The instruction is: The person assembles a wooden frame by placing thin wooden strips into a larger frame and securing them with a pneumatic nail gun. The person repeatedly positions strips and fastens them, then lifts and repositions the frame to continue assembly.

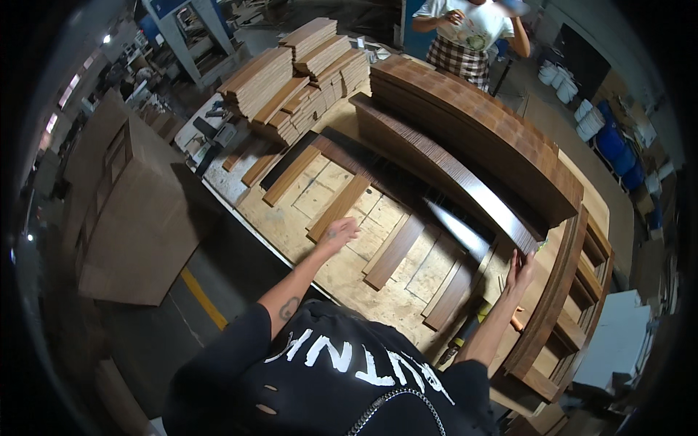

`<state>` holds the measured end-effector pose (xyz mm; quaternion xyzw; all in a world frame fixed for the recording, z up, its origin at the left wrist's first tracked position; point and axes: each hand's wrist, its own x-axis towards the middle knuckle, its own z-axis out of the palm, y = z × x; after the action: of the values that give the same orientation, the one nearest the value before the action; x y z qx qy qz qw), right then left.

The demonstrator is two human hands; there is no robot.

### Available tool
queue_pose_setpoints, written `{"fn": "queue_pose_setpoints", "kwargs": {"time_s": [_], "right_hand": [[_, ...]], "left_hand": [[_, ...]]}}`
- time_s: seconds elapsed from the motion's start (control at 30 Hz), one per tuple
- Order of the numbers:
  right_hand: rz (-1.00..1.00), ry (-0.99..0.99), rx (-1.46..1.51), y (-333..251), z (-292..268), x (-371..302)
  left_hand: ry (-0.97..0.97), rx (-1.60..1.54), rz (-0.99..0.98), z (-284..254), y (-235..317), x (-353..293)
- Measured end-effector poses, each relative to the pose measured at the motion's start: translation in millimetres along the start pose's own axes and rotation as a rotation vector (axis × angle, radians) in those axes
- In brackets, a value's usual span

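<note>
My right hand (520, 272) is at the near right end of a long dark-brown wooden board (454, 171), thumb and fingers closed about its end. That board stands on its edge, tilted, with light glinting off its face. My left hand (340, 232) hovers by the near end of a short brown slat (339, 208), its fingers loosely bent and nothing seen in them. More short slats (395, 251) lie in a row on the workbench (327, 272), their far ends against a dark rail (349, 154). A dark and yellow power tool (456, 341) lies partly hidden beside my right forearm.
Behind the standing board is a stack of long brown boards (480, 120). Piles of short slats (291, 80) fill the bench's far left. A slatted wooden frame (563, 327) lies at the right. Another person (472, 33) stands across the bench. Large cardboard (138, 218) stands left.
</note>
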<state>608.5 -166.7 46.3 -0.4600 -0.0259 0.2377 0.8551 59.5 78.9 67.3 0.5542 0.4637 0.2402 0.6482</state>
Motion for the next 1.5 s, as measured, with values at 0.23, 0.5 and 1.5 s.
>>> {"fn": "queue_pose_setpoints", "kwargs": {"time_s": [0.23,0.5,1.5], "right_hand": [[0.02,0.003,-0.003,6.3,-36.1,-207.8],[0.288,0.058,-0.146,11.6,-111.9,-353.1],[0.076,0.262,-1.549,88.1,-57.0,-384.2]], "left_hand": [[-0.136,-0.619,-0.279,74.6,13.9,20.8],[0.311,-1.217,-0.244,34.2,-24.9,-16.7],[0.715,0.58,0.05,-259.9,-101.0,-19.9]]}}
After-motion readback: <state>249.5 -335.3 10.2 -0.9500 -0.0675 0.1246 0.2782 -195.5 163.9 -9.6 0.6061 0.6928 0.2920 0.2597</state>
